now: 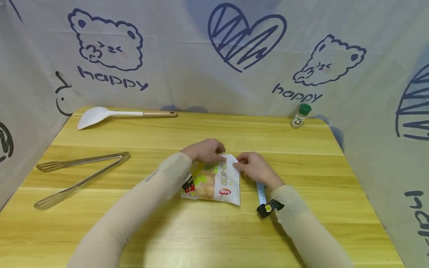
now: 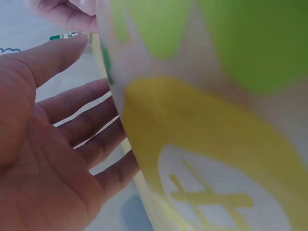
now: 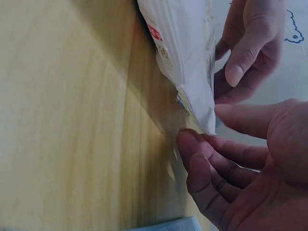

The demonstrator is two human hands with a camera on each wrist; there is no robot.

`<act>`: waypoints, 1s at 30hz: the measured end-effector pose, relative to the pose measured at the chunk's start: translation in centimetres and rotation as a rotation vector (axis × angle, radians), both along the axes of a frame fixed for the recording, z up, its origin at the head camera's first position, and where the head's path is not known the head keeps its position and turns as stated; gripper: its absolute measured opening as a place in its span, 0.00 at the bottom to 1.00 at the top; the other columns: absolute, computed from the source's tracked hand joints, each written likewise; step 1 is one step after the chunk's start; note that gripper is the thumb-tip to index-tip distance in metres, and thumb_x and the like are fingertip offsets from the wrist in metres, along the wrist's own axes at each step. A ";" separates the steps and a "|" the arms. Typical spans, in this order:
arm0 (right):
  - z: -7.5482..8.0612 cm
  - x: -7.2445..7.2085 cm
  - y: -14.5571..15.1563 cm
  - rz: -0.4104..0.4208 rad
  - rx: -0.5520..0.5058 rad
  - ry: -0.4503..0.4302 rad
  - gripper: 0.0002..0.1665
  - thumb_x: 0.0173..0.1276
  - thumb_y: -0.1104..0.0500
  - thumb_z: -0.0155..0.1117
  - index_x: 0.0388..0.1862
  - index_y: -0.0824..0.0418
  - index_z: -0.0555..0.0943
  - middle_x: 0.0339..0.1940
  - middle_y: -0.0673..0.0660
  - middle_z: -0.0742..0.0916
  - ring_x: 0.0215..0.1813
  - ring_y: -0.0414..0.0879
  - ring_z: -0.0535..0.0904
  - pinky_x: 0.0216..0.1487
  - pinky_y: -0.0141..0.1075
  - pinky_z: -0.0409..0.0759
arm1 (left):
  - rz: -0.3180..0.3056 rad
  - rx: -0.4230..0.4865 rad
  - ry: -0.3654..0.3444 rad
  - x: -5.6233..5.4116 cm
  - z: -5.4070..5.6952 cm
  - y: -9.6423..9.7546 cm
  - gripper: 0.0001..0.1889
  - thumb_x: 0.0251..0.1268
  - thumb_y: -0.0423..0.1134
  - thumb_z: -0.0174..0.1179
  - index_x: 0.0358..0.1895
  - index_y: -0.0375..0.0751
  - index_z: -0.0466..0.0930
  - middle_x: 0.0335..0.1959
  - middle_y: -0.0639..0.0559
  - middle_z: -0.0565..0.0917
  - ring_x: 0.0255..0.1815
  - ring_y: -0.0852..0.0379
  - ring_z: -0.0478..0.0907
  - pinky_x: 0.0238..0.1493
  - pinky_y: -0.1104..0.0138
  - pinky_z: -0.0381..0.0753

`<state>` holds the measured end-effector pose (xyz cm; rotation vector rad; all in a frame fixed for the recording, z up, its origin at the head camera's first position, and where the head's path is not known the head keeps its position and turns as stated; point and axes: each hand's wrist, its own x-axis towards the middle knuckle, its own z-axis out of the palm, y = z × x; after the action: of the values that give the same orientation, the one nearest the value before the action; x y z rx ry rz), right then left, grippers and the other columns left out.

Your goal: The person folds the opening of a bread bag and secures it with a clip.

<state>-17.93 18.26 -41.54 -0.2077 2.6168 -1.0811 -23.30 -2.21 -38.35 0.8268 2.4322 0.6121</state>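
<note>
A bread bag [image 1: 205, 182], white and clear with green and red print, lies on the table between both hands. My left hand [image 1: 207, 150] reaches over the bag's far edge. In the left wrist view, the left fingers [image 2: 91, 115] are extended and spread behind the bag, their tips against or hidden by it, with the thumb apart. My right hand [image 1: 254, 167] pinches the bag's far right corner. The right wrist view shows this right hand [image 3: 245, 168] with its thumb and index finger at the white corner, the other fingers curled below.
Metal tongs [image 1: 83, 178] lie spread on the left. A white spatula [image 1: 100, 116] with a wooden handle lies along the back edge. A green-capped spice jar [image 1: 299, 117] stands at the back right. Beside the right wrist lies a light blue strip [image 1: 261, 193].
</note>
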 end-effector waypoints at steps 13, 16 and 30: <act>1.1 0.0 -0.5 -0.008 -0.005 0.100 0.07 0.73 0.61 0.61 0.44 0.64 0.82 0.34 0.54 0.84 0.35 0.47 0.77 0.36 0.38 0.75 | 0.057 0.075 0.028 0.0 0.8 -0.1 0.06 0.71 0.36 0.60 0.42 0.38 0.84 0.36 0.50 0.82 0.39 0.55 0.77 0.44 0.64 0.76; 1.7 0.4 -0.5 -0.014 -0.029 0.117 0.07 0.73 0.61 0.61 0.43 0.63 0.83 0.35 0.54 0.84 0.36 0.47 0.78 0.37 0.39 0.76 | 0.046 0.135 0.045 0.4 1.4 -0.5 0.05 0.70 0.35 0.61 0.39 0.37 0.84 0.34 0.50 0.82 0.37 0.55 0.76 0.42 0.65 0.76; 5.6 2.2 -0.7 0.018 -0.051 0.268 0.06 0.74 0.59 0.61 0.45 0.58 0.83 0.38 0.51 0.85 0.40 0.46 0.80 0.42 0.41 0.78 | 0.192 0.454 0.072 4.1 3.3 -2.2 0.03 0.68 0.34 0.63 0.37 0.39 0.81 0.32 0.54 0.84 0.35 0.58 0.81 0.44 0.62 0.77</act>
<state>-15.77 17.53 -35.98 -0.4125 2.8150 -1.1878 -19.24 -4.39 -35.07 0.7975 2.4912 1.2594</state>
